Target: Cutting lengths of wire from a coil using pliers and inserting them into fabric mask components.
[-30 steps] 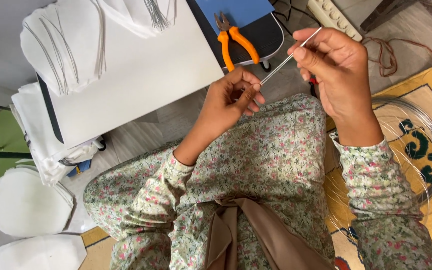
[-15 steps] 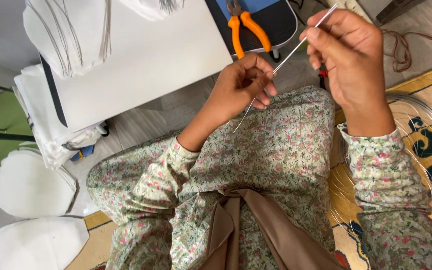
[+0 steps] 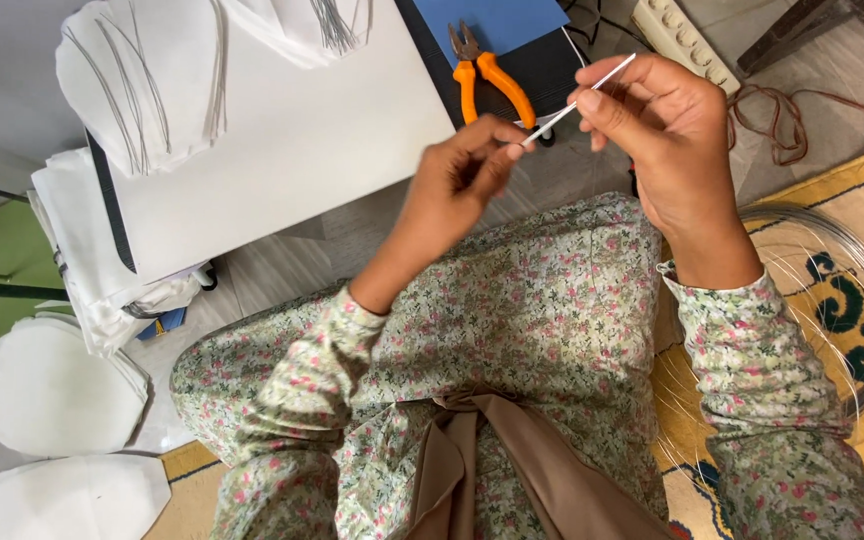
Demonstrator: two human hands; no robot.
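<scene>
A thin white-covered wire (image 3: pixel 580 99) runs slantwise between my two hands above my lap. My right hand (image 3: pixel 667 135) pinches its upper end between thumb and fingers. My left hand (image 3: pixel 462 180) pinches the lower end with its fingertips, close to the right hand. Just beyond the hands lie orange-handled pliers (image 3: pixel 487 80) on a dark board with a blue sheet (image 3: pixel 497 20). I sit on the floor in flowered clothes.
A white board (image 3: pixel 292 130) at upper left bears white cloth pieces with wires (image 3: pixel 142 85). More white cut shapes (image 3: pixel 57 390) lie at lower left. A coil of bare wire (image 3: pixel 852 290) rests on the yellow rug at right. A power strip (image 3: pixel 677 35) and cord lie beyond.
My left hand slid up along the wire toward the right hand, so the tail that hung below it no longer shows. Both hands shifted a little.
</scene>
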